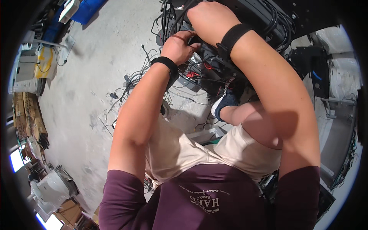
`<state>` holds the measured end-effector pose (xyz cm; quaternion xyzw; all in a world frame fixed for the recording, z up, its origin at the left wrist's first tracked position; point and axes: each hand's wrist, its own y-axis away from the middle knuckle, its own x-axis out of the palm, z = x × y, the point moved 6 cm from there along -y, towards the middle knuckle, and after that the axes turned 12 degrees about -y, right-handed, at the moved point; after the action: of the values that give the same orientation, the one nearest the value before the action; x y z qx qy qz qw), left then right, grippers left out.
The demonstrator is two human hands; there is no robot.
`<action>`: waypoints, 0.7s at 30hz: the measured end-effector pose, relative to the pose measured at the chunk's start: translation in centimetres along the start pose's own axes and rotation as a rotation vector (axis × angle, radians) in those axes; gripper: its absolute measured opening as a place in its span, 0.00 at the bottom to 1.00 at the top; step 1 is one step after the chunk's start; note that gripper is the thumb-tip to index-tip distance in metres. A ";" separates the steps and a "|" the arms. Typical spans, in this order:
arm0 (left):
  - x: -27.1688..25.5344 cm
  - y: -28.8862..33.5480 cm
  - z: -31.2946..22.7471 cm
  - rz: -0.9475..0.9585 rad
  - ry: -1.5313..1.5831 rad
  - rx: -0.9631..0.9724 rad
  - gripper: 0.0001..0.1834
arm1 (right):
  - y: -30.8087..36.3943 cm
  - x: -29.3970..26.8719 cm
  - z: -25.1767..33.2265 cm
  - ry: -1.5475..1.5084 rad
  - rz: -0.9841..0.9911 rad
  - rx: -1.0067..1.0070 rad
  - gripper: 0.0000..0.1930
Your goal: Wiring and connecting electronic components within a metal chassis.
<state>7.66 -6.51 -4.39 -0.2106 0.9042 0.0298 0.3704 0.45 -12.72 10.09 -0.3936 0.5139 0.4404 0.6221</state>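
Note:
At the top of the head view, my left hand (179,48) reaches among black cables (174,21) on a dark metal assembly (245,15). Its thumb and forefinger are apart, with no held thing visible between them; the other fingers are mostly hidden. Just right of it, my right hand (211,19) is bent over the same assembly, its back toward me and its fingers out of sight. Red wires (193,74) and thin dark leads show below the hands. Each wrist wears a black band.
Loose cables (132,82) trail across the grey concrete floor (76,115) on the left. My shoe (226,103) stands close under the assembly. A blue bin (87,11) is at the far left, flattened cardboard (30,115) at the left, and plastic-wrapped items (341,76) at the right.

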 end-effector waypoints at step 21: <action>-2.3 -1.5 -2.3 -0.191 0.355 -0.022 0.13 | 0.0 -0.1 -0.3 -0.005 -0.044 -0.133 0.09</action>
<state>8.21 -7.59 -1.03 -0.3015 0.9308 -0.0330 0.2041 0.36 -12.99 10.14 -0.4441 0.4731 0.4606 0.6056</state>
